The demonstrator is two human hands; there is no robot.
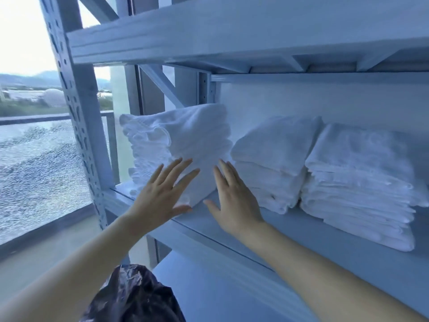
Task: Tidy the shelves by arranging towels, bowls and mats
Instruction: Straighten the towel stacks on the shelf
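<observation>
where leftmost stack of folded white towels (pixel 185 140) sits on pale metal shelf (pixel 301 233), left hand (pixel 160 194), right hand (pixel 234 198) touch its front; both grips released, fingers straight.

A crumpled dark plastic bag (pixel 130 296) is sitting low in the foreground. To the left, a tall window (pixel 25 38) is letting in bright daylight. Beyond it a railing (pixel 34 119) is running across, with hazy hills (pixel 34 77) and a pale dome (pixel 54 96) showing behind.
</observation>
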